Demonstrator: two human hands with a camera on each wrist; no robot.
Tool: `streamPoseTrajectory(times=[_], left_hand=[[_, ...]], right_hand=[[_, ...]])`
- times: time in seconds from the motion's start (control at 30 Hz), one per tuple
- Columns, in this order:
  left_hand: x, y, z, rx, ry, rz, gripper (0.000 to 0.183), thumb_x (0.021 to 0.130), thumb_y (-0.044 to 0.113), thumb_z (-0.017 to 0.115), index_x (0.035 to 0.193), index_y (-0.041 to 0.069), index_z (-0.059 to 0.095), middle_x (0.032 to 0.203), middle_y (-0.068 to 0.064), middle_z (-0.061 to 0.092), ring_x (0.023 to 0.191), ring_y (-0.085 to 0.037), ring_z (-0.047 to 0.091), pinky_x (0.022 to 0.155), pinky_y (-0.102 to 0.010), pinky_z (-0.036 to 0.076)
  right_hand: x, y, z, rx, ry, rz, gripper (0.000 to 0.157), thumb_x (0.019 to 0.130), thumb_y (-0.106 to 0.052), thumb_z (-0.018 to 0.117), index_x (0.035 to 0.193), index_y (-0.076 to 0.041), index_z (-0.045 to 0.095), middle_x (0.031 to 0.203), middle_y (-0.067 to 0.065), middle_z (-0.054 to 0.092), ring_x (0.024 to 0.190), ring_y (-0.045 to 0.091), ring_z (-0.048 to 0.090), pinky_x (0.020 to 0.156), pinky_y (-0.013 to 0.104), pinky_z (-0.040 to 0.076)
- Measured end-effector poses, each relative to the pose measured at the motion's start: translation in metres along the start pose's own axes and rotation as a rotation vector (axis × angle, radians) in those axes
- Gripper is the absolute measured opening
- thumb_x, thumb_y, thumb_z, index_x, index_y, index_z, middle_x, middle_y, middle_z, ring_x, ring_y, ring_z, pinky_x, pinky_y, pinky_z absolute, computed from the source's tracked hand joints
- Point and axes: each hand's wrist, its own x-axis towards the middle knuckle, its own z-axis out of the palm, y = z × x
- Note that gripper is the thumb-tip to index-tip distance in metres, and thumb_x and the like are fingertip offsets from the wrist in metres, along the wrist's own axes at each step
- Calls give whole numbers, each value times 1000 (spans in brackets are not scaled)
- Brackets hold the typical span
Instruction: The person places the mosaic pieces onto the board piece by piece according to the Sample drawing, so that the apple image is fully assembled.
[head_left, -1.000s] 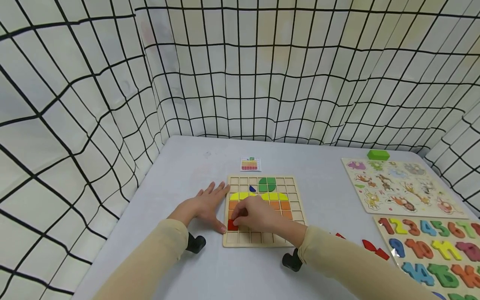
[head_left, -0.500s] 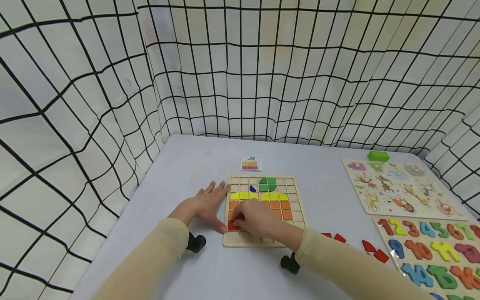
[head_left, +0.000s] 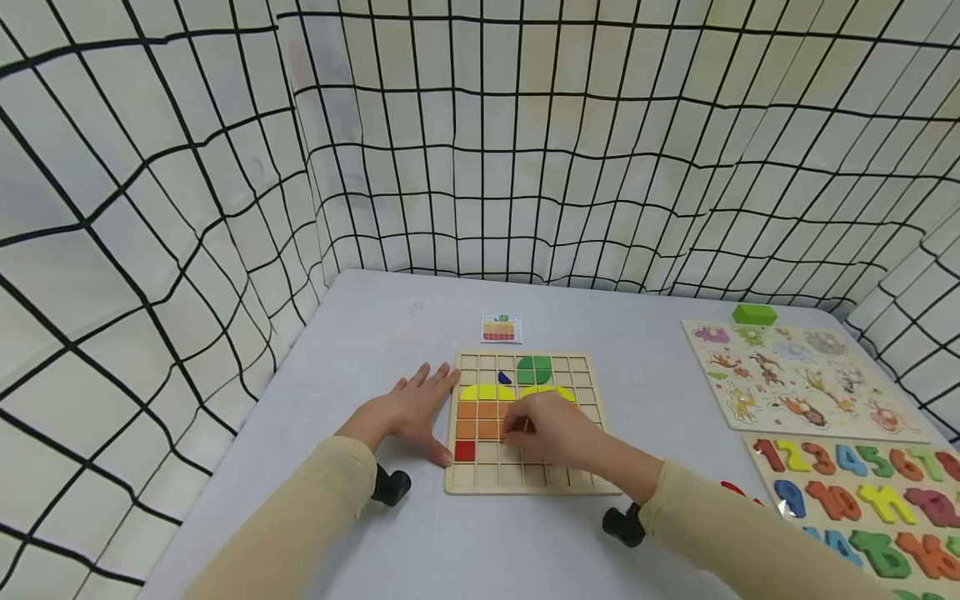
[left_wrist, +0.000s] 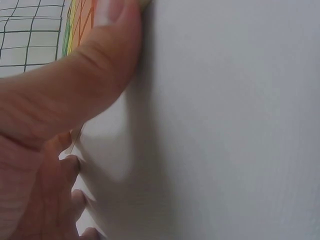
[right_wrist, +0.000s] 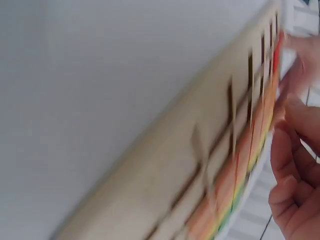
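Observation:
My left hand lies with spread fingers at the left edge of a wooden grid board; in the left wrist view its thumb reaches to the board's edge. A single red square sits in the leftmost cell below rows of orange squares. Over the board's middle is my right hand, fingers bent, with no piece showing between them. In the right wrist view its fingers curl near the thumb. Yellow pieces, green pieces and a blue piece fill cells higher up.
Behind the board lies a small pattern card. To the right are an animal puzzle, a number puzzle and a green block. Red pieces lie partly hidden behind the right sleeve. Black netting surrounds the table.
My right hand has left the red square and moved right across the board, uncovering the square and the orange cells beside it. The left hand has stayed in place.

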Motion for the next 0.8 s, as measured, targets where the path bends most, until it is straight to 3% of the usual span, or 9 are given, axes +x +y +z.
streamPoseTrajectory(times=[0.23,0.37,0.57,0.8], left_hand=[[2,1,0,8,-1,-5,129,71,47,91,165,10,12,174,-14,4,160,-42,-3,127,-65,7],[2,2,0,5,-6,-6,129,71,47,91,165,10,12,174,-14,4,160,-43,-3,127,-65,7],[2,4,-1,13,-8,-18,129,71,47,91,165,10,12,174,-15,5,159,-43,-3,126,-66,7],[4,4,0,22,-6,-8,129,71,48,91,165,8,12,173,-16,5,159,-44,-3,126,-66,7]], right_hand=[[-49,51,-45,-52,-51,21,12,90,-11,78,102,-14,77,91,-8,71,81,8,58,72,18,54],[-81,79,-62,-39,-88,119,16,89,-11,78,104,-16,75,95,-7,71,85,9,59,75,20,56],[-112,104,-67,17,-165,203,17,88,-14,80,103,-18,75,93,-8,69,87,12,59,74,20,55],[-118,110,-59,8,-153,221,21,86,-12,81,105,-16,73,96,-7,66,91,14,57,76,21,55]])
